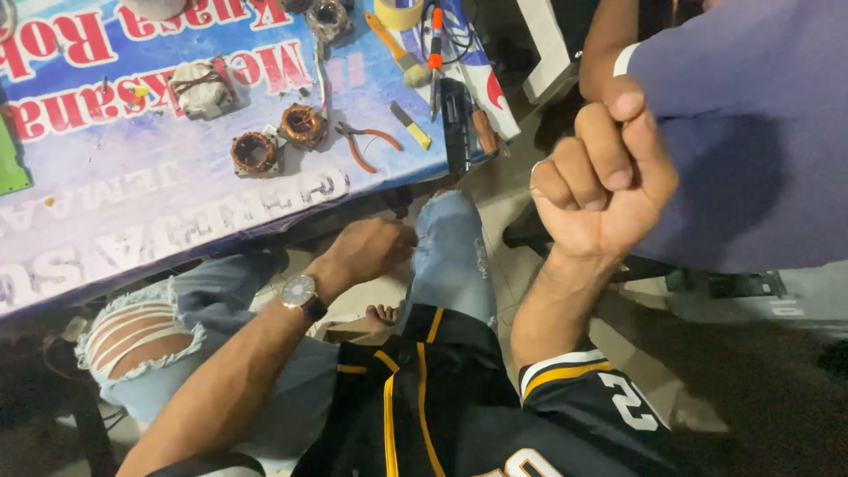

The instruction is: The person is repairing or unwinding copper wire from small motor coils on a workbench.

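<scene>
a thin pale wire (477, 216) is stretching taut between the two hands, running over the person's right knee in torn light-blue jeans (450, 256); it is faint and hard to follow along its whole length. the right hand (605, 181) is raised high and closed into a tight fist, the fingers curled fully in, pinching the wire's right end where it is leaving the fist at the knuckle side. the left hand (375, 250) is sitting lower, just left of that knee, its fingers bunched together around the wire's other end; what else it may be gripping is too small to tell. a wristwatch (299, 291) with a round pale face is sitting on the left wrist.

farther off, on the table (132, 212) covered with a blue and white printed banner, two copper-wound coils (278, 140) are lying side by side, with a taped grey bundle (203, 88) to their left. orange-handled pliers (367, 143) are lying just right of the coils, near a small yellow-handled tool (412, 125). at the far edge a roll of tape (397, 12) and a brush (397, 49) are resting. at the right, another person's arm in a grey-violet sleeve (742, 132) is sitting just behind the raised fist.
</scene>
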